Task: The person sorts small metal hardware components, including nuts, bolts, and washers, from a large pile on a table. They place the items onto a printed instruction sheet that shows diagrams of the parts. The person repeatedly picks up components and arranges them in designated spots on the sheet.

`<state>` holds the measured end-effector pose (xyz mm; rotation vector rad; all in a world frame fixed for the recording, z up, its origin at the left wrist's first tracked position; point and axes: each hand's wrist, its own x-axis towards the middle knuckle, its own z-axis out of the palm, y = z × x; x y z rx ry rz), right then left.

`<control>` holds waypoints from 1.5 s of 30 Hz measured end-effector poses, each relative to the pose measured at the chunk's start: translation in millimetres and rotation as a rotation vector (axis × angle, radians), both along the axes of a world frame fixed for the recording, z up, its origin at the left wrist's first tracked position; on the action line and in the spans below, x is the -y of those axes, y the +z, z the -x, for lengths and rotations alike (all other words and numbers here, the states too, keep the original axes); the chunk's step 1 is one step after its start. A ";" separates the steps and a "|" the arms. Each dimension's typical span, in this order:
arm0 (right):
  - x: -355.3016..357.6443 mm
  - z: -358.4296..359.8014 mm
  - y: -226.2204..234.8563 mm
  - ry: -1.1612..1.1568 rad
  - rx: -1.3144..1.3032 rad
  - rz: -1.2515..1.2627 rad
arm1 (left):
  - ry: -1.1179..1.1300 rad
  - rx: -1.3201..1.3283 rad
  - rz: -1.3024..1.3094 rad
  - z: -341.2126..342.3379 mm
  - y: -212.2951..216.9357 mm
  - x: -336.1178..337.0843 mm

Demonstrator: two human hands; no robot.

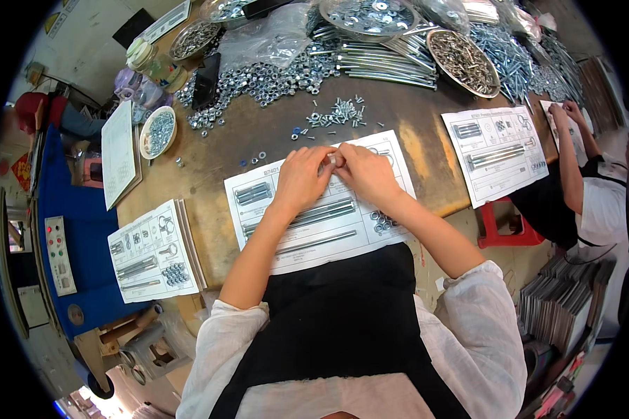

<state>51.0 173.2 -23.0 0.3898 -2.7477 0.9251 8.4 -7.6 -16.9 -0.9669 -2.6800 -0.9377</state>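
My left hand [304, 178] and my right hand [369, 176] meet over the upper part of a white printed sheet [307, 260]. The fingertips of both are pinched together around something too small and covered to make out. Long bolts [325, 211] and nuts [382, 222] appear on the sheet; I cannot tell whether they are real or pictured. Just beyond my fingers is a loose pile of small screws [339, 114]. A few washers and nuts [261, 155] lie beside the sheet's far left edge.
Heaped nuts [276, 80], long bolts [388, 64] and bowls of small hardware [463, 63] fill the table's far side. A stack of printed sheets [143, 230] stands left; another sheet [495, 153] lies right. At far right another person's hands [566, 115] work over a sheet.
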 end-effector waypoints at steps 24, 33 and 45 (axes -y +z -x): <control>-9.7 -26.4 9.7 -0.063 0.027 0.027 | -0.034 0.022 0.035 -24.3 -1.5 -12.1; 2.0 -12.2 4.5 -0.016 -0.118 -0.025 | 0.149 0.145 -0.088 -23.1 14.0 16.1; -63.3 140.8 78.0 -0.160 -0.516 0.058 | 0.303 0.230 -0.272 -56.4 28.3 74.2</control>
